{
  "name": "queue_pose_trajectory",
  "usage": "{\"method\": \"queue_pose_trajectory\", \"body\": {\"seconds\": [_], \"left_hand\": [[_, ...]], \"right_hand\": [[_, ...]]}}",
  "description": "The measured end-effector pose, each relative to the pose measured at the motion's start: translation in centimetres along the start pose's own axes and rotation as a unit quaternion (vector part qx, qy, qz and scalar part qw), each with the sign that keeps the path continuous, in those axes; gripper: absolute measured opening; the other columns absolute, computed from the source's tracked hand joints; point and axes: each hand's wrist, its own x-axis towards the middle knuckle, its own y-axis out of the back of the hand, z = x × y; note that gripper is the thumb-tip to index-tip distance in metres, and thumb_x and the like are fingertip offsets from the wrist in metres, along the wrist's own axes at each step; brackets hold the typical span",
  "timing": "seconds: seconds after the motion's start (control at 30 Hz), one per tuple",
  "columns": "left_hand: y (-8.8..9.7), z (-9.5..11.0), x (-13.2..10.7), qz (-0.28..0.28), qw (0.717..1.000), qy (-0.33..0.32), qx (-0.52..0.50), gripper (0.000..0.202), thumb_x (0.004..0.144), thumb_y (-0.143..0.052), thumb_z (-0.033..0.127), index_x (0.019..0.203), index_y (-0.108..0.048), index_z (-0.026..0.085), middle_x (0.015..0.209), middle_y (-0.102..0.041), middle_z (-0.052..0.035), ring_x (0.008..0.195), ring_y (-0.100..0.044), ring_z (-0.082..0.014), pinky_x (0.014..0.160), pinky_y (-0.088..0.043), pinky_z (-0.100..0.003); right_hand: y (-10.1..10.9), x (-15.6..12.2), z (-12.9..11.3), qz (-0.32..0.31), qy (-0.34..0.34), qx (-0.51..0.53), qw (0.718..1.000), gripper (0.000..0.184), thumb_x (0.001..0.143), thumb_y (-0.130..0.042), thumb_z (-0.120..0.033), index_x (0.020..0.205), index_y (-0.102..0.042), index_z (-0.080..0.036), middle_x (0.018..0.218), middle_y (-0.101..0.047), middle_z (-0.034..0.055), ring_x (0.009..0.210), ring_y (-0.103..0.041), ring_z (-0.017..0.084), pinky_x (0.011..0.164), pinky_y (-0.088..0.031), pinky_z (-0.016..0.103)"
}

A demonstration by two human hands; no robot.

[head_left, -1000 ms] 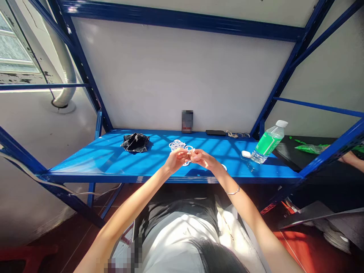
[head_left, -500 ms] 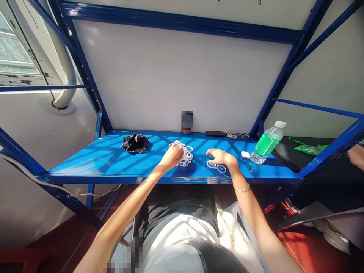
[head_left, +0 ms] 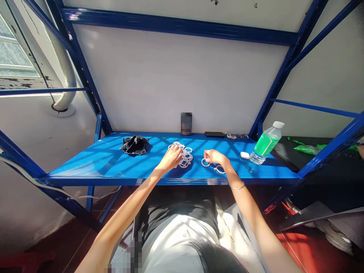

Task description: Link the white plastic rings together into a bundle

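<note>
A heap of white plastic rings (head_left: 184,154) lies at the middle of the blue shelf (head_left: 93,163). My left hand (head_left: 171,157) rests on the heap's left side, fingers curled among the rings. A few linked white rings (head_left: 218,168) lie apart to the right. My right hand (head_left: 214,157) hovers over them with its fingers bent and pinched at a ring on their left end.
A crumpled black bag (head_left: 135,144) lies at the left of the shelf. At the back stand a small dark box (head_left: 186,123), a black phone (head_left: 214,134) and a cable. A white earbud case (head_left: 244,155) and a green-labelled water bottle (head_left: 265,143) sit at the right.
My hands, joined together above the shelf a second ago, have parted. The left went down to the ring heap and the right to the linked rings on the right.
</note>
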Motion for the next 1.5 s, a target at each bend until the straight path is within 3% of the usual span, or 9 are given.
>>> {"method": "queue_pose_trajectory", "body": {"seconds": [0.2,0.3,0.63,0.73,0.9,1.03,1.17,1.33,1.5], "left_hand": [[1.4,3.6,0.2,0.009,0.990,-0.120,-0.075,0.022,0.100,-0.044,0.026,0.112,-0.059,0.018,0.111,-0.062,-0.0114,0.111,-0.058,-0.0262,0.094,-0.053,-0.044],[2.0,5.5,0.1,0.007,0.984,-0.141,-0.107,0.022,0.100,-0.046,0.029,0.114,-0.060,0.019,0.114,-0.063,-0.0106,0.109,-0.059,-0.0244,0.090,-0.054,-0.040],[1.9,5.4,0.2,0.033,0.991,-0.019,-0.132,0.017,0.097,-0.051,0.030,0.107,-0.060,0.019,0.104,-0.070,-0.0093,0.102,-0.066,-0.0263,0.087,-0.054,-0.040],[1.9,5.4,0.2,0.040,0.979,-0.013,-0.199,0.019,0.097,-0.048,0.029,0.110,-0.059,0.020,0.101,-0.071,-0.0078,0.095,-0.068,-0.0243,0.084,-0.054,-0.039],[3.4,5.9,0.3,0.042,0.924,0.013,-0.379,0.020,0.094,-0.053,0.039,0.097,-0.059,0.021,0.089,-0.070,-0.0049,0.078,-0.068,-0.0190,0.074,-0.054,-0.032],[4.8,6.3,0.6,0.030,0.845,0.076,-0.528,0.034,0.087,-0.063,0.052,0.089,-0.057,0.019,0.079,-0.067,-0.0023,0.071,-0.066,-0.0172,0.071,-0.054,-0.031],[5.4,6.5,0.7,0.020,0.769,0.122,-0.628,0.040,0.080,-0.072,0.053,0.087,-0.057,0.017,0.071,-0.064,0.0001,0.066,-0.064,-0.0149,0.069,-0.052,-0.029],[5.6,6.4,0.8,-0.035,0.766,0.147,-0.624,0.041,0.082,-0.069,0.057,0.086,-0.058,0.017,0.069,-0.065,0.0001,0.060,-0.060,-0.0120,0.063,-0.049,-0.025],[5.9,6.1,0.7,-0.082,0.781,0.140,-0.603,0.044,0.083,-0.063,0.062,0.075,-0.058,0.019,0.066,-0.065,-0.0011,0.060,-0.061,-0.0141,0.055,-0.045,-0.024]], "right_hand": [[-0.2,-0.5,-2.0,0.094,0.124,0.167,0.974,0.004,0.081,-0.057,-0.019,0.084,-0.059,-0.019,0.077,-0.064,-0.0005,0.071,-0.061,0.015,0.063,-0.044,0.024],[-0.9,-0.7,-3.7,0.090,0.141,0.299,0.940,0.010,0.079,-0.060,-0.028,0.086,-0.059,-0.020,0.078,-0.064,-0.0010,0.071,-0.062,0.015,0.064,-0.048,0.026],[-1.2,-1.6,-6.4,0.048,0.143,0.525,0.838,0.035,0.072,-0.073,-0.048,0.087,-0.060,-0.019,0.081,-0.064,0.0003,0.078,-0.064,0.016,0.073,-0.052,0.028],[-1.0,-1.6,-6.2,0.041,0.157,0.515,0.842,0.037,0.074,-0.072,-0.052,0.087,-0.061,-0.019,0.081,-0.064,-0.0001,0.077,-0.062,0.015,0.076,-0.052,0.029],[-0.6,-1.5,-5.8,0.058,0.188,0.414,0.889,0.037,0.084,-0.062,-0.055,0.094,-0.062,-0.019,0.090,-0.065,0.0021,0.081,-0.060,0.016,0.078,-0.050,0.030],[-0.3,-1.6,-5.5,0.065,0.244,0.344,0.904,0.036,0.092,-0.053,-0.055,0.095,-0.064,-0.021,0.105,-0.061,0.0062,0.093,-0.059,0.020,0.079,-0.049,0.033],[-0.3,-2.0,-5.7,0.022,0.282,0.364,0.887,0.043,0.093,-0.049,-0.062,0.085,-0.061,-0.022,0.084,-0.062,0.0040,0.071,-0.055,0.017,0.062,-0.045,0.031],[-0.5,-2.7,-6.5,-0.003,0.263,0.402,0.877,0.054,0.087,-0.053,-0.070,0.069,-0.053,-0.019,0.058,-0.052,-0.0031,0.050,-0.039,0.008,0.048,-0.032,0.024],[-0.5,-3.4,-7.4,-0.024,0.267,0.418,0.868,0.054,0.085,-0.057,-0.069,0.073,-0.060,-0.017,0.073,-0.065,0.0029,0.064,-0.057,0.013,0.055,-0.040,0.023]]}}
